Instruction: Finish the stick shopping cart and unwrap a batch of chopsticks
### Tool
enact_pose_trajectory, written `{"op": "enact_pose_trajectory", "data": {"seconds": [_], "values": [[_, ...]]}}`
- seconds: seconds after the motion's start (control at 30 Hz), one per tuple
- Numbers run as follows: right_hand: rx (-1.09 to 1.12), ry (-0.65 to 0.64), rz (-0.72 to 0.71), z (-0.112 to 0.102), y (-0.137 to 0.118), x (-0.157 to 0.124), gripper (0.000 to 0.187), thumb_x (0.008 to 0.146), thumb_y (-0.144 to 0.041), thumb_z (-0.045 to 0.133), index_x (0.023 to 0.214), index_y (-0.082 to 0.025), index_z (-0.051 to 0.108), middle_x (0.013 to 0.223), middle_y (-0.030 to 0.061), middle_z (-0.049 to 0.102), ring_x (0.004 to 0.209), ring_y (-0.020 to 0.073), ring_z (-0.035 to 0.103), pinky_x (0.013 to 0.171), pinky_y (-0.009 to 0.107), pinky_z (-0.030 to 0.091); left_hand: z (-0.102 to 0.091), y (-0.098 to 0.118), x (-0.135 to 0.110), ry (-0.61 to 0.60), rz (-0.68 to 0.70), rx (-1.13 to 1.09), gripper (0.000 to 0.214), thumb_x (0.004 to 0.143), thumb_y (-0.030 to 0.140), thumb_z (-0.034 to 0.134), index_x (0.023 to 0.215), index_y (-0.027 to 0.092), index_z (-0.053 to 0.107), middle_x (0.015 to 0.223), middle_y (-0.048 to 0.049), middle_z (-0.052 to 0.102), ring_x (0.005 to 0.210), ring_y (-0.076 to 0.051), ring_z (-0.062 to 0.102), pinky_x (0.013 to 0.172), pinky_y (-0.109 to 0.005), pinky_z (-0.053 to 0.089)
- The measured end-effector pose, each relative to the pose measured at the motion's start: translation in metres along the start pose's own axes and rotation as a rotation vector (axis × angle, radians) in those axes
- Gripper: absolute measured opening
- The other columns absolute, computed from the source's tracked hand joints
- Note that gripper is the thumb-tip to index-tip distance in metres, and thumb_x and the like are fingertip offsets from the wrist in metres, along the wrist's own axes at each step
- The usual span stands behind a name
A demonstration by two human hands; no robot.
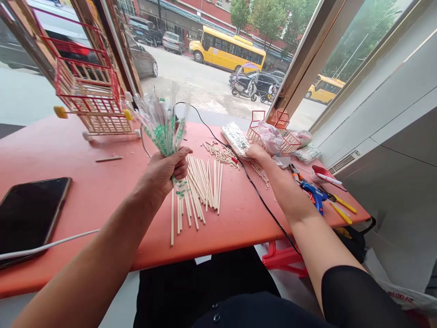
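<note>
My left hand (pixel 172 168) is closed around a bunch of clear plastic chopstick wrappers (pixel 162 130) with green print, which fan out above the fist. Below it on the table lies a spread of bare wooden chopsticks (pixel 206 182). My right hand (pixel 258 152) reaches across to the near end of a white-and-clear pack of chopsticks (pixel 235 138) and appears to grip it; its fingertips are partly hidden. Short cut stick pieces (pixel 220 154) are heaped just left of that hand. A small basket-like stick frame (pixel 290 142) with a plastic bag (pixel 269 136) stands beyond it.
A red-and-wood model cart (pixel 90 98) stands back left, a phone (pixel 32 212) front left. A black cable (pixel 254 184) crosses the orange table (pixel 153 246). At right lie a blue glue gun (pixel 316 196), yellow-handled tools (pixel 341 207) and a red bowl (pixel 322 174).
</note>
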State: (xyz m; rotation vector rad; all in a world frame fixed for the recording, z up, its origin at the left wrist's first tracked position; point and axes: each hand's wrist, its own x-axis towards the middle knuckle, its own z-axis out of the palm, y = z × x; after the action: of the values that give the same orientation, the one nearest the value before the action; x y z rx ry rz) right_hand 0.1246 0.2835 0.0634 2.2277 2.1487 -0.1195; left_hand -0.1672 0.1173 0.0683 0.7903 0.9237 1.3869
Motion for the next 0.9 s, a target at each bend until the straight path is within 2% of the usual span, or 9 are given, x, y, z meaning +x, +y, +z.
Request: {"op": "enact_pose_trajectory", "data": {"seconds": [0.07, 0.13, 0.27, 0.4, 0.57, 0.67, 0.77, 0.83, 0.9], "values": [[0.034, -0.023, 0.017, -0.002, 0.001, -0.002, 0.043, 0.104, -0.043, 0.073, 0.139, -0.018, 0.066, 0.141, 0.0120, 0.068, 0.122, 0.0272, 0.072, 0.102, 0.050, 0.064, 0.000, 0.001, 0.000, 0.016, -0.009, -0.015, 0.019, 0.084, 0.017, 0.084, 0.081, 0.013, 0.066, 0.050, 0.0111, 0.032, 0.042, -0.004, 0.027, 0.039, -0.017, 0.022], [0.065, -0.042, 0.027, -0.006, 0.004, -0.006, 0.042, 0.103, -0.039, 0.074, 0.137, -0.015, 0.069, 0.131, 0.0136, 0.074, 0.116, 0.0271, 0.075, 0.098, 0.042, 0.063, 0.001, 0.001, 0.000, 0.025, -0.013, -0.027, 0.017, 0.084, 0.015, 0.083, 0.081, 0.012, 0.066, 0.049, 0.0110, 0.032, 0.041, -0.004, 0.027, 0.038, -0.017, 0.022], [0.131, -0.102, 0.057, -0.016, 0.011, -0.022, 0.034, 0.105, -0.028, 0.065, 0.132, -0.010, 0.073, 0.093, 0.0131, 0.083, 0.085, 0.0238, 0.080, 0.075, 0.027, 0.058, 0.001, 0.002, 0.000, 0.012, -0.011, -0.026, 0.018, 0.083, 0.015, 0.084, 0.081, 0.012, 0.066, 0.049, 0.0110, 0.033, 0.041, -0.004, 0.027, 0.038, -0.017, 0.023], [0.184, -0.180, 0.066, -0.022, 0.019, -0.040, 0.032, 0.109, -0.038, 0.058, 0.115, -0.012, 0.076, 0.071, 0.0085, 0.076, 0.056, 0.0155, 0.067, 0.056, 0.023, 0.050, 0.001, 0.001, -0.001, 0.007, -0.013, -0.014, 0.019, 0.082, 0.016, 0.085, 0.081, 0.013, 0.066, 0.050, 0.0108, 0.034, 0.041, -0.004, 0.028, 0.038, -0.017, 0.023], [0.190, -0.231, 0.053, -0.026, 0.036, -0.067, 0.040, 0.112, -0.042, 0.053, 0.090, -0.013, 0.072, 0.068, 0.0064, 0.071, 0.046, 0.0103, 0.052, 0.049, 0.023, 0.042, 0.002, 0.001, -0.001, 0.002, -0.009, -0.025, 0.018, 0.083, 0.016, 0.084, 0.082, 0.013, 0.066, 0.051, 0.0112, 0.033, 0.042, -0.004, 0.027, 0.039, -0.018, 0.022], [0.178, -0.244, 0.038, -0.028, 0.045, -0.087, 0.044, 0.113, -0.044, 0.051, 0.085, -0.015, 0.069, 0.076, 0.0085, 0.076, 0.050, 0.0103, 0.058, 0.051, 0.023, 0.045, 0.001, -0.001, -0.001, -0.028, -0.009, -0.011, 0.021, 0.083, 0.019, 0.086, 0.083, 0.013, 0.065, 0.051, 0.0112, 0.033, 0.042, -0.004, 0.027, 0.039, -0.018, 0.021], [0.131, -0.246, 0.035, -0.031, 0.047, -0.103, 0.045, 0.111, -0.046, 0.056, 0.083, -0.014, 0.071, 0.082, 0.0126, 0.080, 0.064, 0.0158, 0.072, 0.061, 0.024, 0.054, 0.001, -0.005, 0.000, -0.059, -0.014, -0.001, 0.025, 0.081, 0.023, 0.089, 0.084, 0.014, 0.066, 0.052, 0.0118, 0.031, 0.042, -0.004, 0.027, 0.040, -0.017, 0.021], [0.065, -0.188, 0.046, -0.032, 0.042, -0.106, 0.041, 0.107, -0.048, 0.063, 0.091, -0.012, 0.075, 0.095, 0.0184, 0.083, 0.086, 0.0245, 0.081, 0.076, 0.029, 0.059, 0.001, -0.006, 0.000, -0.076, -0.017, 0.005, 0.026, 0.081, 0.024, 0.089, 0.084, 0.014, 0.065, 0.052, 0.0119, 0.030, 0.043, -0.004, 0.026, 0.040, -0.017, 0.021], [-0.001, -0.093, 0.052, -0.031, 0.033, -0.105, 0.043, 0.104, -0.051, 0.067, 0.115, -0.011, 0.076, 0.122, 0.0242, 0.081, 0.117, 0.0335, 0.078, 0.094, 0.035, 0.058, 0.000, -0.008, 0.000, -0.083, -0.020, 0.008, 0.025, 0.082, 0.023, 0.088, 0.083, 0.014, 0.066, 0.052, 0.0115, 0.031, 0.043, -0.004, 0.027, 0.040, -0.017, 0.021]]}}
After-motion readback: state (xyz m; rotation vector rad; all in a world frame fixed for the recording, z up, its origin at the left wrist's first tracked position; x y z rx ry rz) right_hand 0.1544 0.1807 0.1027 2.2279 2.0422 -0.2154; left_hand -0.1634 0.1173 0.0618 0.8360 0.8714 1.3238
